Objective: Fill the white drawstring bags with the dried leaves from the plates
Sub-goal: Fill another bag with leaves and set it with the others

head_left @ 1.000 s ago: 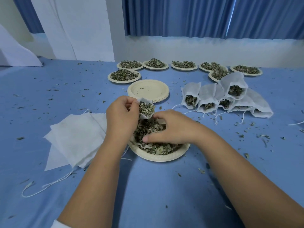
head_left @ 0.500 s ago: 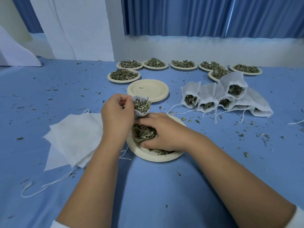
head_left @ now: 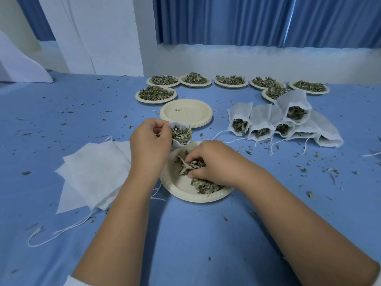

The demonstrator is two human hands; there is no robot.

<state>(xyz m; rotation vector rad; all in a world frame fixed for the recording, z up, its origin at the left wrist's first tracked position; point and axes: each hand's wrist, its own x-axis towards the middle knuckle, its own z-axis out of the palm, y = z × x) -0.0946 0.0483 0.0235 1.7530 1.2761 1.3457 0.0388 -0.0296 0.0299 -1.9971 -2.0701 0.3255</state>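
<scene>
Bag in hand (head_left: 182, 135): white drawstring bag, held just above the far rim of the near plate (head_left: 185, 195), packed with leaves up to its mouth.
Left hand (head_left: 149, 145): thumb and fingers pinch the bag's rim at its left edge and hold the mouth open.
Right hand (head_left: 214, 162): fingers curled down into the dried leaves (head_left: 204, 185) on the near plate, closing on a clump.
Handling: thin, limp cloth that probably weighs almost nothing and will fold shut if released. The leaves look brittle and loose, so a hard squeeze would likely crumble them and a tilt would spill them.
Where to hold: at the rim hem, 2 sides if possible. Cup the leaves rather than crush them.
Orientation: mouth faces up and toward the person. The closed end points down at the plate, so the long axis looks steeply tilted. Most of the body is hidden.
Filled bags (head_left: 257, 120): on their sides to the right, mouths toward the person.
Empty bags (head_left: 97, 172): flat pile just left of the plate.
Full plates (head_left: 156, 93): 7, at the far edge.
</scene>
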